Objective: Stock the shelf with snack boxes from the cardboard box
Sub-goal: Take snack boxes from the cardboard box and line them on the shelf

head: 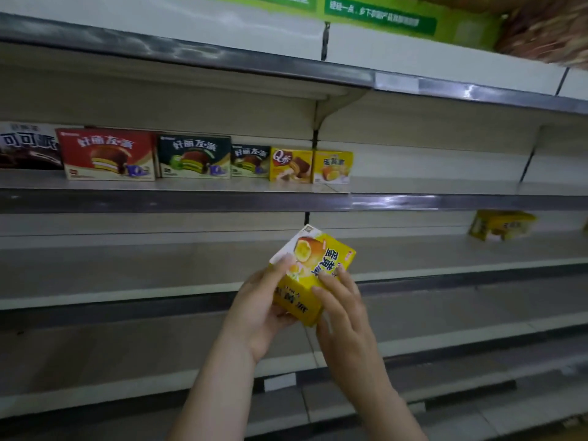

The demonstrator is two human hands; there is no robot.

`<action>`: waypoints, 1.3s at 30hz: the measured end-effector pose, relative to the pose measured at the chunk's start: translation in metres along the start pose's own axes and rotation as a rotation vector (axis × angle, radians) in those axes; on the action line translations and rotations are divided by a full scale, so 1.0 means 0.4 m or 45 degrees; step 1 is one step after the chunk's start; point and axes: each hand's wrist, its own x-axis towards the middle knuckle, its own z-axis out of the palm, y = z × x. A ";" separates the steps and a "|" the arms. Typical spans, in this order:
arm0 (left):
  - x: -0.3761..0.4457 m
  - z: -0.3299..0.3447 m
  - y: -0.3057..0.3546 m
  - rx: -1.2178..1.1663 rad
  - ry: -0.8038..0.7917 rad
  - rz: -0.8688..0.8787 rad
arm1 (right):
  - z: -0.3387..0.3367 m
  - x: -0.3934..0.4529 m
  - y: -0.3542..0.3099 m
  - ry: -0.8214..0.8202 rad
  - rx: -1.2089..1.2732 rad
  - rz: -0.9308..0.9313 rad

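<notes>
While both hands meet at the lower centre of the frame, a yellow snack box [313, 275] is held between them, tilted so that one corner points up toward the middle shelf [445, 201]. The left hand [264, 308] cups the box from below and from the left, its thumb curled over the printed front face. The right hand [345, 308] lies against the box's right side, fingers only slightly bent and resting on the top and side panels (whether they actually clamp it cannot be told). The box hangs in front of the lower shelves, touching none of them.

On the middle shelf, at the left and centre of the frame, boxes stand upright in a row: a dark box [28, 146] cut off by the left edge, a red box [108, 154], a dark green box [194, 156], a smaller dark box [250, 160] set further back, then two yellow boxes [291, 165] just beside each other. At the right of the frame, one shelf lower, another yellow box [501, 225] sits blurred. A green sign [380, 15] runs along the top.
</notes>
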 end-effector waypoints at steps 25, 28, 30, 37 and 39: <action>0.219 0.132 0.163 1.039 0.136 0.479 | -0.140 0.370 0.249 -0.172 1.194 1.285; 0.288 0.110 0.242 1.139 0.111 0.571 | -0.122 0.460 0.283 -0.215 1.122 1.158; 0.339 0.113 0.284 1.176 0.060 0.582 | -0.106 0.519 0.315 -0.203 1.091 1.092; 0.581 0.190 0.338 1.415 -0.053 0.596 | -0.030 0.669 0.500 -0.034 1.289 1.095; 0.637 0.202 0.321 1.461 -0.094 0.495 | -0.007 0.667 0.564 -0.040 1.340 1.162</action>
